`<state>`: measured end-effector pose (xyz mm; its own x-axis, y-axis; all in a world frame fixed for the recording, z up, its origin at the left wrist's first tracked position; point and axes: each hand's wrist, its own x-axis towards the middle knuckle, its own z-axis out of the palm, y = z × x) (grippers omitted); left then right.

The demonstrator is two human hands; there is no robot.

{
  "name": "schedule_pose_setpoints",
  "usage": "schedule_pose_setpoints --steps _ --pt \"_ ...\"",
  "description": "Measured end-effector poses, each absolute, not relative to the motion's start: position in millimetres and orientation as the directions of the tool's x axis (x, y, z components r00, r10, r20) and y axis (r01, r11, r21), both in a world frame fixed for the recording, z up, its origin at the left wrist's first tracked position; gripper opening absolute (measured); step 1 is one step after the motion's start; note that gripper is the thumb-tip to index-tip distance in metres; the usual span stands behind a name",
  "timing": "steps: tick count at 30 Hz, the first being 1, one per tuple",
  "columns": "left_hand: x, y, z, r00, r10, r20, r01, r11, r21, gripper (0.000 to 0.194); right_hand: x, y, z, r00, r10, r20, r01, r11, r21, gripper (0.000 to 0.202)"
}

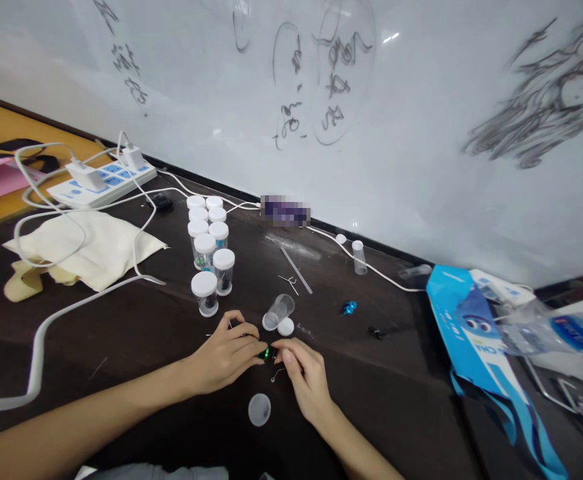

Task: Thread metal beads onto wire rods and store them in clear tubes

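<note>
My left hand (231, 352) reaches in over the dark table, its fingers closed on a small black and green part (267, 353). Facing it, my right hand (305, 373) pinches the other side of the same part. A thin metal piece with a small ring end (273, 379) shows under my right fingers. Just beyond the hands, a clear container (281, 308) leans on its side near two white lids (285, 327). Nearer to me lies a round translucent cap (259, 409). Several clear jars with white lids (204, 285) stand in two rows beyond my left hand.
Blue screws or parts (349, 308) and small black parts (375, 333) lie to the right. A power strip (106, 183), cables and a cream cloth (91, 247) are left. A blue bag (464, 320) and plastic bottle (561, 331) sit right. A whiteboard (411, 133) stands behind.
</note>
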<state>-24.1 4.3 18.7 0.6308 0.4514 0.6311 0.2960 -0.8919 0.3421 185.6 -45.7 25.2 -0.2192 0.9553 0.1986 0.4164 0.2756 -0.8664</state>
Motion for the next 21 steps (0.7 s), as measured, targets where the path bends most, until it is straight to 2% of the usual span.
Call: schedule_pose_setpoints --steps 21 --pt "-24.6 4.4 19.2 0.623 0.465 0.629 0.3 -0.885 0.356 0.013 178.9 -46.6 18.8 -0.233 0.949 0.211 0.492 0.302 -0.816 0.018"
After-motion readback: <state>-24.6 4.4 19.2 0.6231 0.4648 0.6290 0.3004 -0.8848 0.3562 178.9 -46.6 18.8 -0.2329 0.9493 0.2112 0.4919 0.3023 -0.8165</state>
